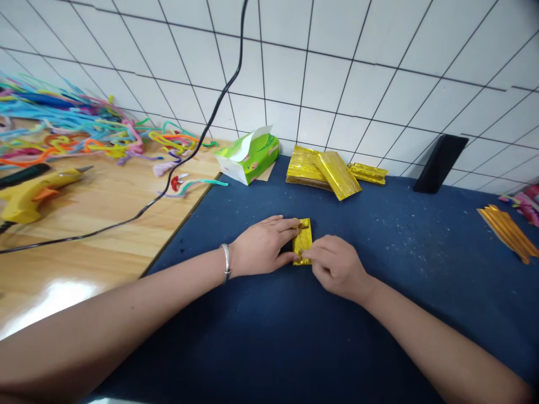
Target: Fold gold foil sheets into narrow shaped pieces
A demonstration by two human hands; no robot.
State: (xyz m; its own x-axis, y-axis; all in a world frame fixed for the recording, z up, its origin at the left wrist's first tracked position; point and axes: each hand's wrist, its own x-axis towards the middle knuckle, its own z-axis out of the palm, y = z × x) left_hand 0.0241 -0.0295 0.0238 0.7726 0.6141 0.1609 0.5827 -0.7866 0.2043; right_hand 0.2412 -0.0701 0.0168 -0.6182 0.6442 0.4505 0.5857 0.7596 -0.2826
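Observation:
A small folded piece of gold foil paper (pixel 302 241) lies on the dark blue mat (pixel 379 235) in the middle of the view. My left hand (pixel 261 247) rests on the mat to its left, with the index finger across the paper's top edge and the thumb at its lower edge. My right hand (pixel 334 266) comes in from the right, fingers curled, pinching the paper's lower right corner. A silver bracelet (pixel 226 262) sits on my left wrist.
A stack of gold foil sheets (pixel 320 168) lies behind the hands near the tiled wall, with a green tissue box (pixel 249 156) to its left. Pipe cleaners (pixel 84 129), a yellow glue gun (pixel 33 193) and a black cable (pixel 185 151) lie on the wooden table. A black phone (pixel 440 163) leans on the wall. Folded gold strips (pixel 507 231) lie at right.

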